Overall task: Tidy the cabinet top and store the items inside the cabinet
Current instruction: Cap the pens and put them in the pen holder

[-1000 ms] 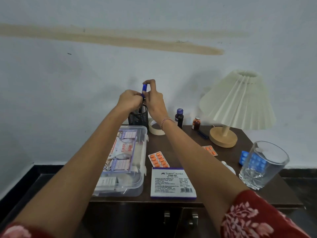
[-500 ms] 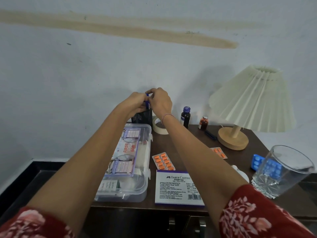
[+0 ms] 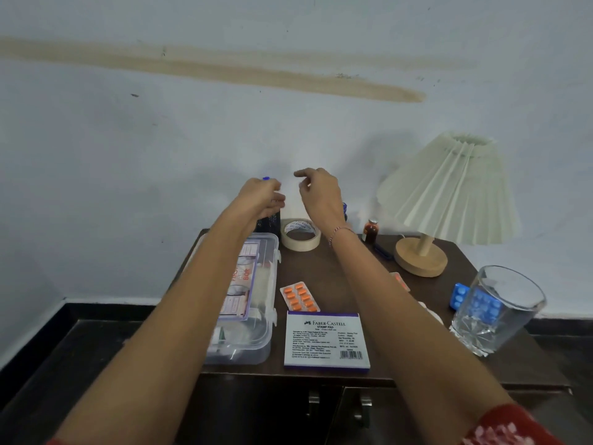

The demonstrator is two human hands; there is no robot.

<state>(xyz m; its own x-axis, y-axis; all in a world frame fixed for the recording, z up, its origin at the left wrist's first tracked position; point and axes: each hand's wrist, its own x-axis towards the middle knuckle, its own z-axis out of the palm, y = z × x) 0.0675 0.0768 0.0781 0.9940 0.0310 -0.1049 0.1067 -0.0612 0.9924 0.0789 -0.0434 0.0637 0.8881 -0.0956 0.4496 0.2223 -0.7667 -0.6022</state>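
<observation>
- My left hand sits just above the centre of the frame, its fingers curled round a blue pen; I see only the pen's tip poking up past the knuckles.
- Right under that hand stands the black mesh pen holder, at the back of the cabinet top and mostly hidden by the hand.
- My right hand hovers just right of the left one, clear of it. Its fingers are loosely bent, forefinger and thumb parted, with nothing between them.
- A tape roll lies flat just right of the holder, below the gap between my hands.
- The clear first-aid box lies left of centre, partly under my left forearm.
- An orange pill strip lies at centre, with the stamp pad box just below it near the front edge.
- On the right stands the lamp, with a small brown bottle between its base and my right wrist.
- At lower right stands a glass, with a blue pill strip just behind it.
</observation>
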